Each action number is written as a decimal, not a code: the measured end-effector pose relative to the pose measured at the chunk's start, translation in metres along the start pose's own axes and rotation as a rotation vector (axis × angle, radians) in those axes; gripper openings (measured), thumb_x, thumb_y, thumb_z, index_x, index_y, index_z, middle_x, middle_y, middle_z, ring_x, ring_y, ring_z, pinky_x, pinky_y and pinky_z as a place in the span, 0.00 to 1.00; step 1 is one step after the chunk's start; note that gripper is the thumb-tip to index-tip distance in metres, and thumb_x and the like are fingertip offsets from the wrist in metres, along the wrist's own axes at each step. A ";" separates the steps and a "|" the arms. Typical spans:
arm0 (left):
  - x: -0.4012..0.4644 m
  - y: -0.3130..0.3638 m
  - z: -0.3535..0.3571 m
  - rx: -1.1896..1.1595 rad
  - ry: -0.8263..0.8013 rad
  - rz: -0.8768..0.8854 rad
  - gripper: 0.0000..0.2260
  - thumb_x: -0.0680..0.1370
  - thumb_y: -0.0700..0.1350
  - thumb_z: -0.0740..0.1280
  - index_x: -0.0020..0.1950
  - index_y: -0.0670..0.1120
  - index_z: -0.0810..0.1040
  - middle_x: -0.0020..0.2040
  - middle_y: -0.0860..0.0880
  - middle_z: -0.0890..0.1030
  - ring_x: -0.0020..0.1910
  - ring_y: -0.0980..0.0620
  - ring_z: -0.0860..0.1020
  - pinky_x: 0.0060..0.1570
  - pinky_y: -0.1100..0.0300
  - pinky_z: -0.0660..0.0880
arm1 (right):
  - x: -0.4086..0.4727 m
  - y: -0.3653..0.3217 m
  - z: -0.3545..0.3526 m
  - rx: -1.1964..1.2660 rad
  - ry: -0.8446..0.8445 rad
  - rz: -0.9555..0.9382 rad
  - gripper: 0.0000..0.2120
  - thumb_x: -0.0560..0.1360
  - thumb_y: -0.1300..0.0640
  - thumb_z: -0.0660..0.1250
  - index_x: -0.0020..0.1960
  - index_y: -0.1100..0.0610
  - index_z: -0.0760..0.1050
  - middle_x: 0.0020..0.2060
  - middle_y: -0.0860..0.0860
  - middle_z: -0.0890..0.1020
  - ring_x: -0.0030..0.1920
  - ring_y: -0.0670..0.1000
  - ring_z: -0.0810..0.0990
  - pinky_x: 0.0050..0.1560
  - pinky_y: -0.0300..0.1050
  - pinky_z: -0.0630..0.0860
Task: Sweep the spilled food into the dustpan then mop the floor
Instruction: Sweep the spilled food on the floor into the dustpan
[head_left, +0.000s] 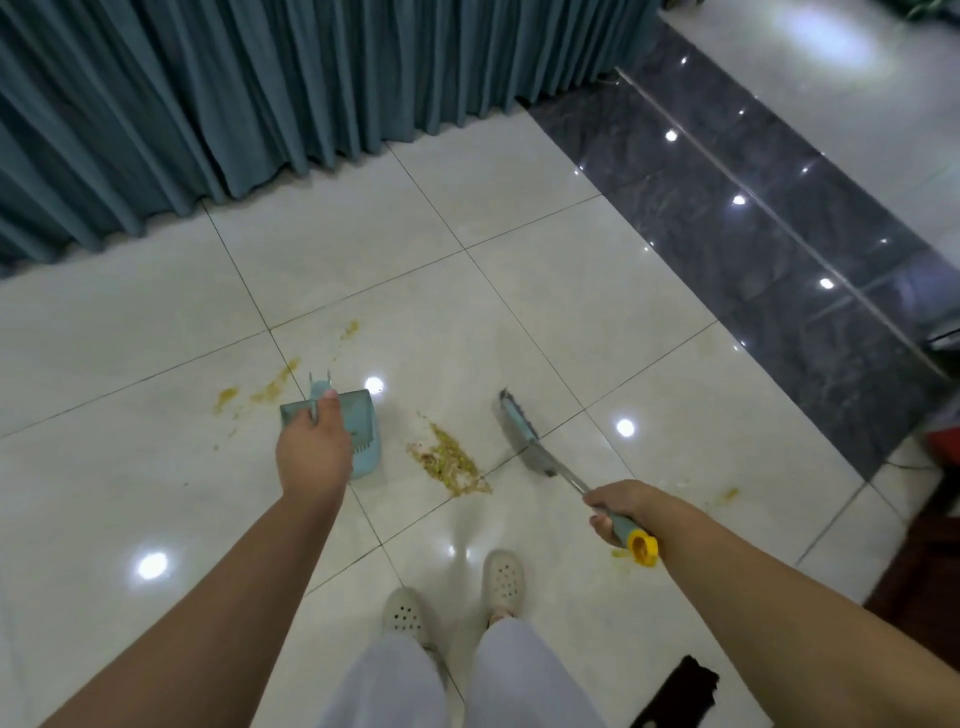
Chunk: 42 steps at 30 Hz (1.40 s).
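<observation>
Glossy cream floor tiles (156, 322) bouncing ceiling light spots, teal curtain (234, 88) along the back, dark marble strip (727, 218) on the right.

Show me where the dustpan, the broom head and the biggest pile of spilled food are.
dustpan (363, 423), head view, on its light blue tray beside the hand.
broom head (522, 434), head view, on the middle of the bristle block.
pile of spilled food (452, 460), head view, on the heap's centre.

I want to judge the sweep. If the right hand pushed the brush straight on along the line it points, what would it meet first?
Probably bare floor tile. The right hand aims the brush up and left, its head lying right of the main food pile, with the dustpan further left. Depth is uncertain.
</observation>
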<state>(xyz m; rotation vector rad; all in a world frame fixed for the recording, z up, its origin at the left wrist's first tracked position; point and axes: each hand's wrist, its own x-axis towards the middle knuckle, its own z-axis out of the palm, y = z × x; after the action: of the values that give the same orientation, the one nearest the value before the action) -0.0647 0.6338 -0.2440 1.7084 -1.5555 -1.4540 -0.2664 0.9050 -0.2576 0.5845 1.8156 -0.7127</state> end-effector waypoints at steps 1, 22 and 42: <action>0.001 -0.003 0.001 0.004 -0.002 -0.004 0.21 0.79 0.61 0.57 0.41 0.43 0.72 0.35 0.44 0.76 0.32 0.46 0.74 0.35 0.57 0.72 | 0.005 0.002 -0.008 0.023 0.015 0.011 0.08 0.79 0.62 0.62 0.44 0.66 0.67 0.29 0.58 0.71 0.12 0.48 0.67 0.16 0.32 0.68; -0.021 -0.018 0.008 -0.017 0.003 -0.054 0.22 0.79 0.59 0.56 0.37 0.41 0.71 0.32 0.43 0.73 0.27 0.48 0.69 0.29 0.58 0.67 | -0.006 0.012 0.102 0.460 -0.247 0.155 0.07 0.80 0.63 0.56 0.57 0.61 0.63 0.30 0.56 0.67 0.11 0.47 0.65 0.14 0.31 0.66; -0.040 -0.019 -0.015 -0.095 0.229 -0.093 0.21 0.79 0.58 0.57 0.41 0.41 0.73 0.32 0.46 0.73 0.27 0.48 0.70 0.29 0.59 0.66 | -0.035 -0.029 0.119 0.333 -0.392 0.017 0.06 0.80 0.65 0.54 0.56 0.62 0.64 0.30 0.55 0.66 0.11 0.46 0.65 0.15 0.30 0.66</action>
<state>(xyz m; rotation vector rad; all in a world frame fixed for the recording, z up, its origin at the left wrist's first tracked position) -0.0359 0.6701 -0.2374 1.8390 -1.2835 -1.3007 -0.1970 0.7986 -0.2509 0.6249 1.3380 -1.0504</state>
